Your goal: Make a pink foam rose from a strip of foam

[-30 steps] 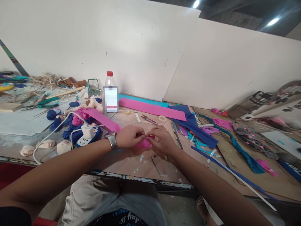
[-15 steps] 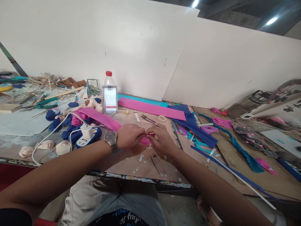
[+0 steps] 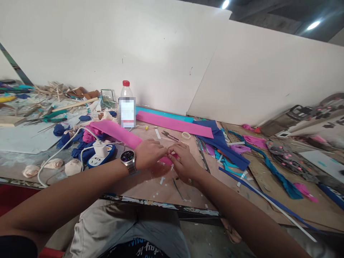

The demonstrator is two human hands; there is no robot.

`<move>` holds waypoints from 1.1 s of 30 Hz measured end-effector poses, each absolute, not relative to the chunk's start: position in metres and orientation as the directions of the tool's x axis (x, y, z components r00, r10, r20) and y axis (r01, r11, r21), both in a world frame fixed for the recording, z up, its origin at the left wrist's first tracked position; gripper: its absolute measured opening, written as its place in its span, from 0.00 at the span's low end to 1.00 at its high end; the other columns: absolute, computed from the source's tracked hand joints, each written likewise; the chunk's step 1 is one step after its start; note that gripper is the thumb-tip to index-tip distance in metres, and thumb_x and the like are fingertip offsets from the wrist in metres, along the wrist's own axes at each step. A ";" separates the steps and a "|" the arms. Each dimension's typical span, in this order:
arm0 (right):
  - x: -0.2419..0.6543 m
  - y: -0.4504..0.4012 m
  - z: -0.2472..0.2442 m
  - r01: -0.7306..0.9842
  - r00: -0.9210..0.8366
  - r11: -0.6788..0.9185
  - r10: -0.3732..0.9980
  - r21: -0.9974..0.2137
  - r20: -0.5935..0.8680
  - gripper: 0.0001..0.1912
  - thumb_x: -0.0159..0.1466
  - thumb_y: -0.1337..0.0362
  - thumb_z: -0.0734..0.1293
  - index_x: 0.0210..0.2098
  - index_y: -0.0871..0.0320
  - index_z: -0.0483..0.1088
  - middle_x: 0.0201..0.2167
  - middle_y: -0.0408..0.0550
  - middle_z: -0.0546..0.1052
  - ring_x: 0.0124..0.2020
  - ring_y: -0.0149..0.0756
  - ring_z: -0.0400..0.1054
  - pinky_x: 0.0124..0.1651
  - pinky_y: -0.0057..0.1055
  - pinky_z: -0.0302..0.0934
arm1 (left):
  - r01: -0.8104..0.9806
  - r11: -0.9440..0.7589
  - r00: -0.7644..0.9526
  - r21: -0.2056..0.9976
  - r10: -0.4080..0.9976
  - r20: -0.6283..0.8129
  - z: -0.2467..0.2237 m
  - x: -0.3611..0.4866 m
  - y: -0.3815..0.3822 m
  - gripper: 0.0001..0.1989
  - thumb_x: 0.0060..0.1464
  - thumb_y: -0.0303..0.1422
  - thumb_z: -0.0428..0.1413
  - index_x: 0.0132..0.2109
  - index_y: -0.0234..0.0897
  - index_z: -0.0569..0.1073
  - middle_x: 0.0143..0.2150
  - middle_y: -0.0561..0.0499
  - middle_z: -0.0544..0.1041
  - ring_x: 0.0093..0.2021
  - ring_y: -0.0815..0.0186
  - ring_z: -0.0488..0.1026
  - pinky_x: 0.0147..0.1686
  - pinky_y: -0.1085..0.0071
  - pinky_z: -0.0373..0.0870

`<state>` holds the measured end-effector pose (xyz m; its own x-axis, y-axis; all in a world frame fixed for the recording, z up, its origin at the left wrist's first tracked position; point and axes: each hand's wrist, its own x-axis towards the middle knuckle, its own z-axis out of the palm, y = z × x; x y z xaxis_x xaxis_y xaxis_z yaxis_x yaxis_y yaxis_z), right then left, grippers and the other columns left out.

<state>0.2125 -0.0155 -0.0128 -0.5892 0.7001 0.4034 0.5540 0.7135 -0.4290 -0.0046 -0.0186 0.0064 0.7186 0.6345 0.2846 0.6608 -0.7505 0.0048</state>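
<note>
My left hand [image 3: 151,154], with a watch [image 3: 127,157] on its wrist, has its fingers closed on a long pink fabric strip [image 3: 118,133]. The strip runs from the pile of rosettes at the left to under this hand. My right hand [image 3: 184,163] meets the left, its thumb and fingers pinching the strip's near part, and a bit of pink shows below and between the hands. The fingertips partly hide the fold there. Beyond the hands lie small snips [image 3: 170,135] and a roll of tape [image 3: 185,135].
Blue, pink and cream rosettes [image 3: 73,167] surround a blue power strip [image 3: 100,156] with a white cord at the left. A red-capped bottle [image 3: 126,94] stands at the back. Another pink strip [image 3: 174,125] lies along the wall. Blue fabric [image 3: 215,136] spreads to the right.
The left wrist has turned so the watch face shows more and is lit. Both hands stay together on the pink strip, with fingers slightly shifted. The view has moved slightly.
</note>
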 end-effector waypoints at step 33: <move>0.211 -0.011 -0.013 0.587 -0.537 0.673 0.740 -0.451 0.405 0.03 0.66 0.66 0.64 0.35 0.54 0.70 0.37 0.46 0.78 0.45 0.44 0.67 0.52 0.43 0.52 | 0.689 -0.720 0.677 0.082 0.680 0.280 0.001 -0.009 -0.014 0.14 0.67 0.37 0.52 0.37 0.39 0.80 0.34 0.48 0.82 0.36 0.60 0.78 0.37 0.65 0.63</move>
<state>0.2111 -0.0115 -0.0130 -0.5372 0.7400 0.4048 0.5869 0.6726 -0.4507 -0.0088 -0.0143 0.0009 0.6775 0.6800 0.2804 0.6889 -0.7202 0.0822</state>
